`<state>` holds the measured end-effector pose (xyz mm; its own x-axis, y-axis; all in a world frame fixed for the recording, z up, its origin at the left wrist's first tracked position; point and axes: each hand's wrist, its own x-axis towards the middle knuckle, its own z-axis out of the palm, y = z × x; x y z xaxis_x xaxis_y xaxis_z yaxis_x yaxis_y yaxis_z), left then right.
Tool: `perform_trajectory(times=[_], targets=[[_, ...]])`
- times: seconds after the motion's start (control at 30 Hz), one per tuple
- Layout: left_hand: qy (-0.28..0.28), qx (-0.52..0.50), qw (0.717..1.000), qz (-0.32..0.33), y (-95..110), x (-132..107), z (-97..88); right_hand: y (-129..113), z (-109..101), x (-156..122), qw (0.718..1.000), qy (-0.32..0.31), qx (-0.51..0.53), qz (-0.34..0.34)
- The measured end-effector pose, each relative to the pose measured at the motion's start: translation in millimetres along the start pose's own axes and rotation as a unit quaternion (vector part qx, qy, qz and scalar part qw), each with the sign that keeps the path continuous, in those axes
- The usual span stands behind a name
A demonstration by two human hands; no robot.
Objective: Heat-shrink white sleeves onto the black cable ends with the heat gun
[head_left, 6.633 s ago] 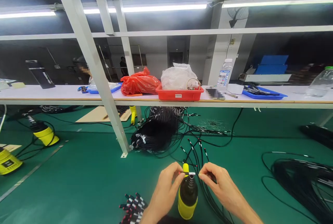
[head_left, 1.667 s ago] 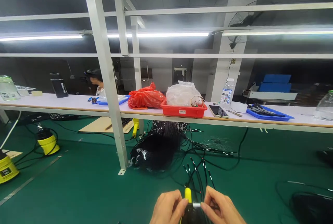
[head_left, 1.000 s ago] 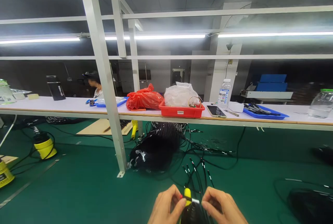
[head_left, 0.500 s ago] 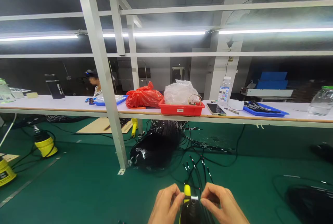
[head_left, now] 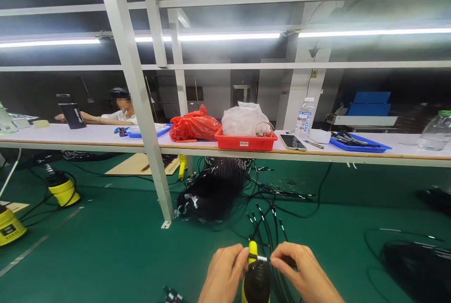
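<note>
My left hand (head_left: 227, 272) pinches a thin black cable (head_left: 252, 256) between thumb and forefinger. The cable's white end (head_left: 261, 259) points right, toward my other hand. My right hand (head_left: 299, 265) is closed in a pinch just beyond that white end; whatever its fingertips hold, if anything, is too small to make out. Under and between both hands stands a black-and-yellow device (head_left: 257, 282) with a coiled top, partly cut off by the lower edge. A yellow handle-like part (head_left: 252, 247) rises behind the cable.
Black cables (head_left: 269, 223) with white-marked tips lie beyond my hands, before a big cable bundle (head_left: 211, 195). A white post (head_left: 141, 82) stands left on the green mat (head_left: 105, 256). The shelf (head_left: 197, 150) holds a red tray (head_left: 246, 142) and a phone (head_left: 292, 142). A person (head_left: 121, 108) sits opposite.
The view has tilted slightly down. My hands keep nearly the same pose around the cable's white end. The person opposite now has an arm stretched out behind the black bottle.
</note>
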<state>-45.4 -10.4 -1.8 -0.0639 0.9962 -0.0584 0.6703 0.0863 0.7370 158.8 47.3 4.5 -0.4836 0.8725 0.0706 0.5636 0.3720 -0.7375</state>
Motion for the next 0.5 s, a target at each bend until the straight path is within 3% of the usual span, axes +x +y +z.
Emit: perform_trajectory(times=[0.27,0.5], targets=[[-0.012,-0.05,0.999,0.012,-0.2,-1.9,-2.0,1.2,1.3,1.6,1.0,0.024,0.006,0.003],[0.015,-0.034,0.999,0.019,-2.6,1.2,2.8,0.7,-1.9,-3.0,1.0,-0.006,-0.013,0.007]])
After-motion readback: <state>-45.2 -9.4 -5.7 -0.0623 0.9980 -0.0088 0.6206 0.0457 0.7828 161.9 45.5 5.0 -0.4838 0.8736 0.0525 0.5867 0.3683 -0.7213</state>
